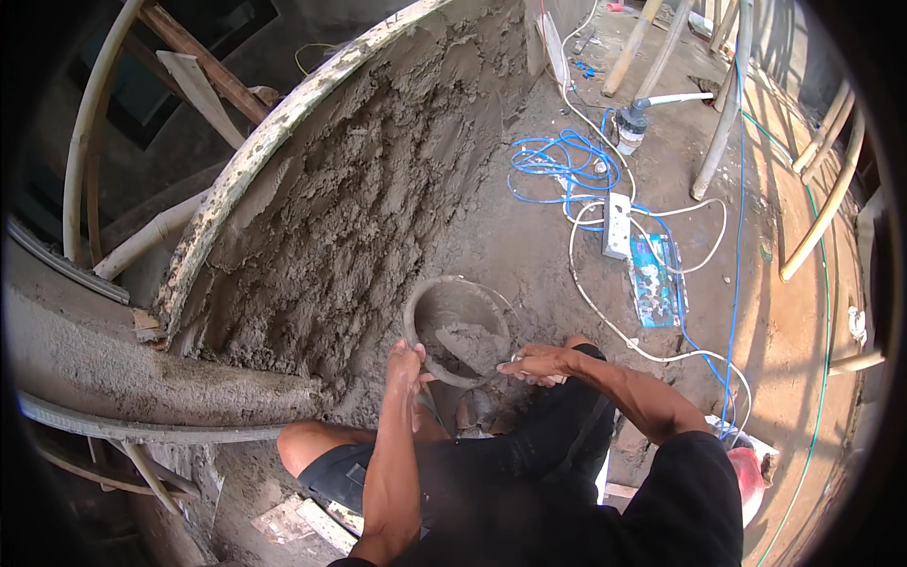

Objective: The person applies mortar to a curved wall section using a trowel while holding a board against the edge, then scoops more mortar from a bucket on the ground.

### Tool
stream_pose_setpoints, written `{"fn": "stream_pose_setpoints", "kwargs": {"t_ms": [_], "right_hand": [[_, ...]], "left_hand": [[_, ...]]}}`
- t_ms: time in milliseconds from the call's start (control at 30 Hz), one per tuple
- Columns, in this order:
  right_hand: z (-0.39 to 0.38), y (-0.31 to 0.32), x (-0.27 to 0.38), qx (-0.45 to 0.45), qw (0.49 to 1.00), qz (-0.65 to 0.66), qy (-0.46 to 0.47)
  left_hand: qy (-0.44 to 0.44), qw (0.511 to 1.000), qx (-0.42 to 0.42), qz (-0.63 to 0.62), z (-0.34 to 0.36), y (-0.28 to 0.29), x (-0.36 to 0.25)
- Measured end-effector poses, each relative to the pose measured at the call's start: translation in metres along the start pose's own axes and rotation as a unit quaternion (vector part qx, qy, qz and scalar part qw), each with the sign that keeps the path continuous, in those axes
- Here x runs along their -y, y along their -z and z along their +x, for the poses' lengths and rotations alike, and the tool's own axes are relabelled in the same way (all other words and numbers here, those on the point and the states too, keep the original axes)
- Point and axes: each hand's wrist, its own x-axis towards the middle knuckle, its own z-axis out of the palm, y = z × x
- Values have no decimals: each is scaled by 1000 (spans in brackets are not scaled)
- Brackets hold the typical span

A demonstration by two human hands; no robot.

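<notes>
A mortar-caked bucket (414, 314) stands tilted in front of me, with wet grey mortar inside. My left hand (404, 365) is closed on its near left rim. My right hand (537, 364) is closed around the handle of a trowel (472, 347). The trowel's blade reaches over the rim into the bucket and is coated with mortar, so its outline is hard to make out. Just beyond the bucket, to the left, rises a curved wall face covered with rough wet mortar (350, 198).
A pale curved edge strip (255, 151) borders the mortared face. Blue cable (557, 156), a white power strip (617, 227) and a blue, splattered packet (654, 283) lie to the right. Poles (723, 132) stand at the far right. A red object (746, 482) is by my right elbow.
</notes>
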Motion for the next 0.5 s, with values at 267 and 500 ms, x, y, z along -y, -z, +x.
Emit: {"fn": "stream_pose_setpoints", "kwargs": {"t_ms": [267,500], "right_hand": [[-10,-21,-18,-3,944,303,131],[-28,17,-8,-231,717,595,281]], "left_hand": [[40,987,-3,153,-20,35,-21],[3,944,-17,329,2,64,-6]]}}
